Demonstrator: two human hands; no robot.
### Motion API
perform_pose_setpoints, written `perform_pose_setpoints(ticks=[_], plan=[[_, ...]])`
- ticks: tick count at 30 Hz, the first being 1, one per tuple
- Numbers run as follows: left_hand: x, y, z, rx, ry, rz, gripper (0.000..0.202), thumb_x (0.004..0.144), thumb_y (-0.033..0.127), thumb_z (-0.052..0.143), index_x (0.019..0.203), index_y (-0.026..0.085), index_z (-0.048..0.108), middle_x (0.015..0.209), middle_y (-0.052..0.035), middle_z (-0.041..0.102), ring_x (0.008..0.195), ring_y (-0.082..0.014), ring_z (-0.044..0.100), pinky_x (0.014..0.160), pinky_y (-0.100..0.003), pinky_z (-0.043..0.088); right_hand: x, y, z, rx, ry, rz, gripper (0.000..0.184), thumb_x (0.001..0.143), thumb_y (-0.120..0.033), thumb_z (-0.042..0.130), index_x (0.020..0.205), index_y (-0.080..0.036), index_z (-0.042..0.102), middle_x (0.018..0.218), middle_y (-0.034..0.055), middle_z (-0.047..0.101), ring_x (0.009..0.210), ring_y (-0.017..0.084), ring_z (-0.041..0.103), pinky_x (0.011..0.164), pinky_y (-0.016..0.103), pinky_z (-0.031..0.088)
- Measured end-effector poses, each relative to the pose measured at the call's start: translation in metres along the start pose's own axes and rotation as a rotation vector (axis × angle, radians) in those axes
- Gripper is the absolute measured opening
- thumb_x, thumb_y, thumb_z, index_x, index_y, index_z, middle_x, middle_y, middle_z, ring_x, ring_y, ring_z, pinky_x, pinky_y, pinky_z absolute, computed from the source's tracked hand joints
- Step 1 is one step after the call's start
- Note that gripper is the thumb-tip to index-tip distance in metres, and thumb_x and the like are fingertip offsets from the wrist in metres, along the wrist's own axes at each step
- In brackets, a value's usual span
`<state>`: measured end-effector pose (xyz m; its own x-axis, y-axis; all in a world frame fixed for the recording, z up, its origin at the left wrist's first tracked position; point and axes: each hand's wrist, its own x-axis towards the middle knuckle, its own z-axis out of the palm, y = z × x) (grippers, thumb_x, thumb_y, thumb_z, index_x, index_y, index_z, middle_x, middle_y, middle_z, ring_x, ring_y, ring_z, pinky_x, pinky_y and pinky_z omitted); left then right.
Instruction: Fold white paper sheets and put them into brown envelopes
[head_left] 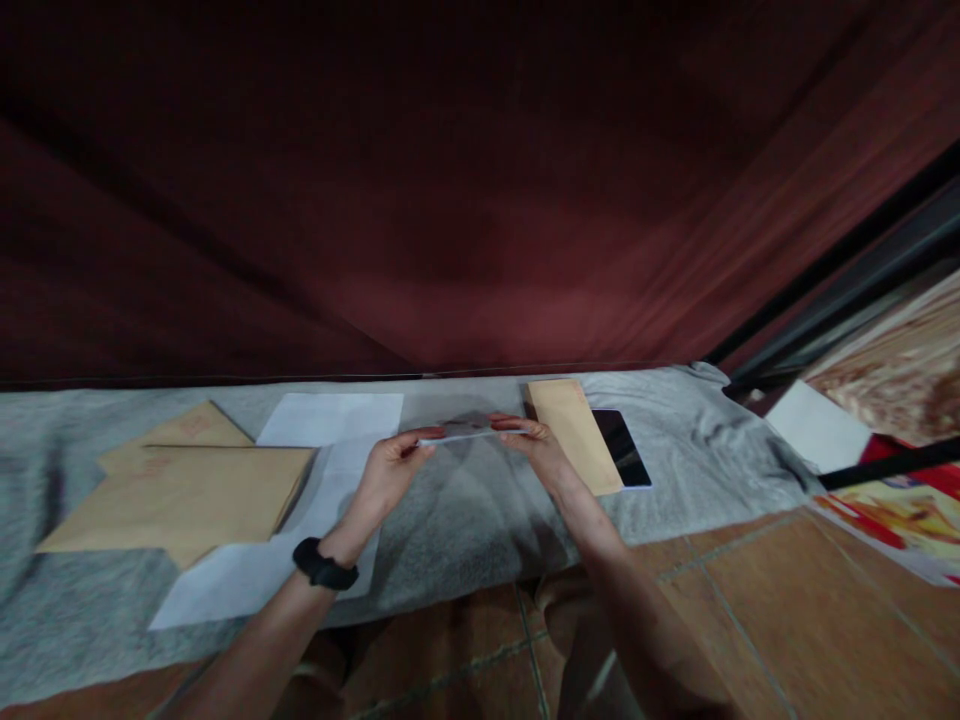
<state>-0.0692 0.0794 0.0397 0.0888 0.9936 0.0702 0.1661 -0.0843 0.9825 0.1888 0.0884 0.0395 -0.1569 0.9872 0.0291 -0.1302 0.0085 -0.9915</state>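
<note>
A thin white sheet of paper, seemingly folded (469, 435), is held nearly edge-on above the grey cloth. My left hand (394, 465) pinches its left end, thumb below and fingers along the top. At the other end, my right hand (529, 445) grips it the same way. To the left lie brown envelopes (195, 490) in an overlapping pile, partly on white paper sheets (334, 420). Just right of my right hand, another brown envelope (574, 430) partly covers a dark-screened tablet or phone (622, 450).
The grey cloth (465, 545) covers the long low surface. Behind it hangs a dark red curtain (450, 200). A dark metal bar (847, 260) slants at the right, near a red and yellow printed box (900, 520). Brown floor tiles (765, 590) show in front.
</note>
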Motion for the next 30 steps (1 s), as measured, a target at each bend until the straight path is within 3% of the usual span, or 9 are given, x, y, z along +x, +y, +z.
perform_pose_setpoints(ticks=[3, 6, 11, 17, 21, 24, 27, 30], plan=[[0.003, -0.014, -0.005, 0.201, -0.032, 0.271, 0.025, 0.081, 0.025, 0.064, 0.102, 0.021, 0.076, 0.125, -0.0094, 0.072, 0.121, -0.0273, 0.064, 0.108, -0.049, 0.049, 0.003, 0.006, -0.004, -0.144, -0.051, -0.136, 0.017, 0.074, -0.031, 0.079, 0.091, -0.029, 0.081, 0.126, 0.0031, 0.073, 0.123, 0.026, 0.063, 0.107, 0.042, 0.048], [-0.002, -0.029, -0.008, 0.432, -0.149, 0.419, 0.044, 0.082, 0.010, 0.055, 0.121, 0.023, 0.071, 0.138, -0.0078, 0.065, 0.135, -0.0252, 0.055, 0.114, -0.050, 0.046, 0.003, 0.019, -0.010, -0.368, -0.082, -0.203, 0.020, 0.079, -0.020, 0.069, 0.092, -0.028, 0.082, 0.124, 0.0041, 0.074, 0.126, 0.025, 0.062, 0.111, 0.045, 0.046], [-0.016, -0.045, -0.010, 0.730, -0.379, 0.458, 0.076, 0.077, -0.007, 0.039, 0.142, 0.026, 0.057, 0.155, -0.0026, 0.050, 0.145, -0.0192, 0.043, 0.120, -0.044, 0.041, -0.008, 0.037, -0.021, -0.730, -0.166, -0.275, 0.044, 0.080, -0.001, 0.053, 0.099, -0.029, 0.081, 0.125, 0.0029, 0.073, 0.129, 0.022, 0.060, 0.112, 0.046, 0.047], [-0.016, -0.045, -0.019, 0.767, -0.454, 0.443, 0.083, 0.073, -0.012, 0.036, 0.142, 0.030, 0.057, 0.156, 0.0007, 0.048, 0.146, -0.0159, 0.041, 0.120, -0.044, 0.039, -0.033, 0.030, -0.021, -1.072, -0.318, -0.302, 0.059, 0.080, -0.001, 0.058, 0.134, -0.025, 0.066, 0.146, 0.0053, 0.059, 0.140, 0.023, 0.049, 0.120, 0.046, 0.039], [-0.017, -0.035, -0.003, 0.787, -0.407, 0.450, 0.066, 0.085, -0.004, 0.039, 0.141, 0.027, 0.058, 0.151, -0.0035, 0.054, 0.144, -0.0180, 0.045, 0.124, -0.050, 0.031, -0.047, 0.021, -0.014, -1.232, -0.391, -0.310, 0.058, 0.089, -0.010, 0.057, 0.145, -0.024, 0.055, 0.158, 0.0059, 0.045, 0.147, 0.023, 0.040, 0.123, 0.044, 0.034], [-0.026, -0.032, 0.026, 0.826, -0.328, 0.456, 0.050, 0.100, 0.019, 0.040, 0.149, 0.020, 0.048, 0.157, -0.0094, 0.046, 0.148, -0.0204, 0.038, 0.124, -0.048, 0.032, -0.052, 0.017, -0.007, -1.306, -0.394, -0.327, 0.050, 0.095, -0.015, 0.054, 0.145, -0.023, 0.055, 0.158, 0.0075, 0.045, 0.146, 0.023, 0.041, 0.122, 0.043, 0.035], [-0.038, -0.033, 0.051, 0.957, -0.299, 0.436, 0.057, 0.104, 0.042, 0.038, 0.152, 0.012, 0.041, 0.160, -0.0171, 0.039, 0.151, -0.0263, 0.032, 0.123, -0.051, 0.030, -0.056, 0.019, 0.003, -1.363, -0.352, -0.350, 0.047, 0.097, -0.017, 0.053, 0.143, -0.019, 0.057, 0.154, 0.0117, 0.050, 0.144, 0.025, 0.044, 0.123, 0.045, 0.034], [-0.045, -0.033, 0.060, 1.058, -0.278, 0.435, 0.071, 0.102, 0.056, 0.037, 0.155, 0.009, 0.035, 0.162, -0.0195, 0.034, 0.153, -0.0291, 0.026, 0.125, -0.053, 0.025, -0.062, 0.022, 0.013, -1.379, -0.344, -0.363, 0.048, 0.096, -0.017, 0.055, 0.143, -0.011, 0.055, 0.152, 0.0176, 0.051, 0.144, 0.028, 0.044, 0.125, 0.048, 0.029]])
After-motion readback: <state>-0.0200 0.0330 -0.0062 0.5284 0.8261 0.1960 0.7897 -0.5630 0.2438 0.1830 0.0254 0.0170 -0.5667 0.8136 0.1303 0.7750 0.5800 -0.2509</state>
